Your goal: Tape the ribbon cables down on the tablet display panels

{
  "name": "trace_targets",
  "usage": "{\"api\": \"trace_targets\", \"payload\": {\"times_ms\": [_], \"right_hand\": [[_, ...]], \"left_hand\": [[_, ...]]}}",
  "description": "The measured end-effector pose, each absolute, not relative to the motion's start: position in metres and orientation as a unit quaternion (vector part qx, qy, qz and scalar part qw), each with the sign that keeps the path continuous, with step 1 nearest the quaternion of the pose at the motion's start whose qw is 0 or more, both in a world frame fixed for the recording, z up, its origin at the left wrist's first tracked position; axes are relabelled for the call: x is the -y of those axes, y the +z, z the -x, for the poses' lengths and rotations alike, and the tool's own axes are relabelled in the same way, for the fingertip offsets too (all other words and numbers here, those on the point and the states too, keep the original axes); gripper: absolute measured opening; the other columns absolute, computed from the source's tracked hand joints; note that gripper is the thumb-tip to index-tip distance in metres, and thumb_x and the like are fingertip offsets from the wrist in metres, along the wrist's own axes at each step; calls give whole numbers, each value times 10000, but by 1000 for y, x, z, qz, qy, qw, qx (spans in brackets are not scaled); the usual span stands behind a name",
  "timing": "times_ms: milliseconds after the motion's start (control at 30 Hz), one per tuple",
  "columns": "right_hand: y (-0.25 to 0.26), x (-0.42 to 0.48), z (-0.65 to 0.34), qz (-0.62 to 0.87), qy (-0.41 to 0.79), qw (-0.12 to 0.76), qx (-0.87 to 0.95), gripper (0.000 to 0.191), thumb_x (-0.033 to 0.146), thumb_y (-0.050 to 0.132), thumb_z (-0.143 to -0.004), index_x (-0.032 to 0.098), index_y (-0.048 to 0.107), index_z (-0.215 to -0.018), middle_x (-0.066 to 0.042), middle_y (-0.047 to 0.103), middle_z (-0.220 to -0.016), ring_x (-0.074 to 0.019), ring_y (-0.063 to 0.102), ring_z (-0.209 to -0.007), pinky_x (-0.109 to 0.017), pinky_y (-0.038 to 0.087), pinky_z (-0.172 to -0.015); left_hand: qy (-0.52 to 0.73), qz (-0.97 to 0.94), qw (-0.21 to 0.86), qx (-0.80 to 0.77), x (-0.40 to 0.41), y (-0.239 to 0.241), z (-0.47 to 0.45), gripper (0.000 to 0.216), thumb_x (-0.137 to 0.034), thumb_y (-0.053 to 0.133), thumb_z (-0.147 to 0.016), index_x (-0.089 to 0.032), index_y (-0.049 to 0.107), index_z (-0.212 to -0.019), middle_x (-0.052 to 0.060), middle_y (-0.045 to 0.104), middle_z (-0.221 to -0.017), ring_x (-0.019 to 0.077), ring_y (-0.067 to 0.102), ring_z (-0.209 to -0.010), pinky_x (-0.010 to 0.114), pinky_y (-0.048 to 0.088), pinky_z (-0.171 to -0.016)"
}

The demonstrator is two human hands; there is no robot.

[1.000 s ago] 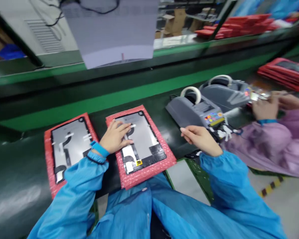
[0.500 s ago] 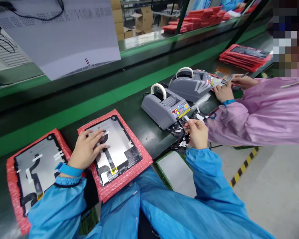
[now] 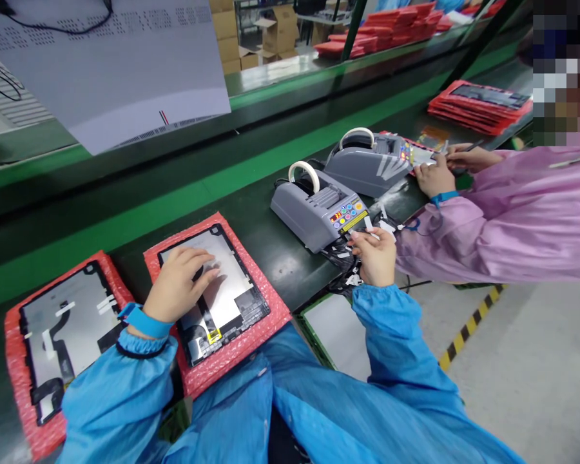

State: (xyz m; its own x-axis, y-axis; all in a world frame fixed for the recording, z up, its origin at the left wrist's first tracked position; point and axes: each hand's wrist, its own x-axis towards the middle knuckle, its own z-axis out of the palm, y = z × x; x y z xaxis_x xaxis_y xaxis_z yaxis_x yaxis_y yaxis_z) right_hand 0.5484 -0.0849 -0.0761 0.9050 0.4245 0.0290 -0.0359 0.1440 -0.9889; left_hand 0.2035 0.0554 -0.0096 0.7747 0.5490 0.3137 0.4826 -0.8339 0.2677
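My left hand [image 3: 181, 283] hovers over a tablet screen panel [image 3: 229, 267], seen from its silver back, its fingers curved and the thumb held apart. Whether a fingertip touches the panel I cannot tell. Beneath the panel lies a red bubble-wrap sheet [image 3: 278, 312]. My right hand [image 3: 377, 258] is at the front of a grey tape dispenser [image 3: 302, 212], fingers pinched at a small strip of white tape [image 3: 368, 223]. Further left, a second screen panel [image 3: 84, 322] rests on red bubble wrap, with several white tape pieces stuck on it.
Another tape dispenser [image 3: 367, 167] stands behind the first. A co-worker's hands [image 3: 435, 177] work beside it, in pink sleeves. Black bags with tape scraps [image 3: 352, 280] hang at the bench edge, above a green crate [image 3: 314, 338]. Red-wrapped panels [image 3: 478, 109] are stacked at the right.
My left hand has lifted and curled from lying flat on the panel, shifting slightly right. My right hand has moved slightly left and lower at the dispenser, its fingers spread a little more around the tape.
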Motion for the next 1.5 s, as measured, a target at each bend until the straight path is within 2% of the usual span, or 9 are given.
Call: {"api": "trace_targets", "payload": {"times_ms": [133,300,367,500,700,900,1233,1500], "right_hand": [[-78,86,-547,661,91,718,199,547,352,752,-538,242,335,-875,78,589,-623,-109,576,-529,-220,423,-488],[-58,105,-514,728,-22,616,299,377,313,691,-693,230,390,-904,17,607,-773,-111,586,-595,-262,464,-573],[-45,109,-494,715,18,601,356,343,307,679,-732,230,405,-924,5,615,-797,-115,591,-611,-262,471,-574],[-26,93,-455,620,196,594,474,400,302,674,-764,253,358,-1003,28,635,-749,-127,611,-647,-263,487,-594],[-18,49,-422,542,344,534,551,387,338,663,-780,249,350,-990,32,641,-734,-124,600,-640,-255,463,-570],[-24,26,-422,557,384,543,498,467,411,718,-705,250,362,-963,7,667,-809,-140,619,-699,-274,471,-613],[-29,10,-412,526,453,548,466,535,358,778,-627,252,349,-929,72,611,-659,-111,583,-617,-245,456,-583],[-29,9,-417,513,474,550,458,500,379,742,-668,252,337,-934,71,617,-654,-114,588,-601,-250,451,-563]], "left_hand": [[193,-933,122,-279,-54,-3,-209,378,-483,464,-887,-175,673,-952,96,683,-957,252,569,-962,433,444,-890],[171,-923,234,-252,-45,9,-228,304,-442,523,-870,-188,656,-971,69,690,-962,208,598,-928,382,458,-875],[162,-917,283,-230,-40,13,-240,268,-413,550,-864,-192,648,-979,57,694,-952,190,604,-907,358,461,-862],[174,-896,342,-222,-33,14,-263,235,-371,604,-844,-172,622,-967,37,680,-860,159,604,-821,320,469,-811],[180,-885,339,-262,-36,8,-261,163,-292,562,-871,-164,570,-770,15,630,-763,141,564,-752,300,458,-756],[202,-847,329,-366,-41,2,-248,148,-207,568,-845,-166,554,-703,0,601,-710,140,543,-719,302,449,-748],[198,-835,343,-383,-43,-3,-249,179,-249,570,-854,-161,564,-699,-6,597,-668,129,536,-670,283,443,-702],[207,-826,346,-393,-42,-6,-249,177,-221,570,-852,-158,559,-687,-11,595,-657,123,538,-662,274,443,-687]]}}
